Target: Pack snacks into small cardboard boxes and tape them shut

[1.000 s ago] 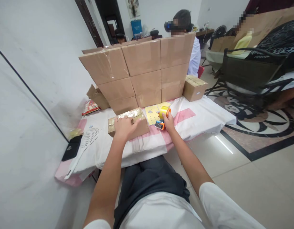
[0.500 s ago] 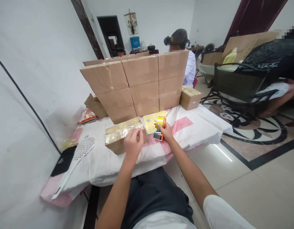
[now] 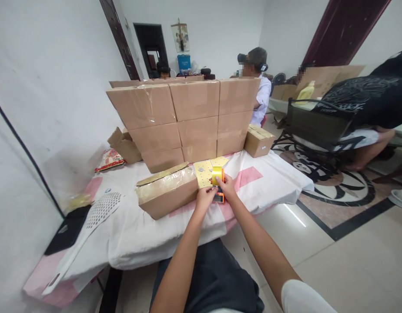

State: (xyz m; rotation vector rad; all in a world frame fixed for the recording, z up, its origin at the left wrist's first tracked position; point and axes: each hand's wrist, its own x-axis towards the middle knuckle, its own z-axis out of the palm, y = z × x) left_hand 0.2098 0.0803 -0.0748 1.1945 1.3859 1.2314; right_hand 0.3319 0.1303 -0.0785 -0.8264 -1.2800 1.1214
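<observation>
Head view: tape dispenser is gripped by right hand; left hand, fingers curled, touches it beside taped carton.

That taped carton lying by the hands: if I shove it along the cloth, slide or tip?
The taped carton lies low and wide, so it would probably slide rather than tip. The loose table cloth may bunch under it. Its glossy taped top looks slippery to grip.

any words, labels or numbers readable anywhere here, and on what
None can be read.
Black shirt on the person at right: pale print, too blurred.
Red packet by the wall: printing too small.
Wall hanging: no legible text.
Cardboard boxes and tape dispenser: no lettering visible.
</observation>
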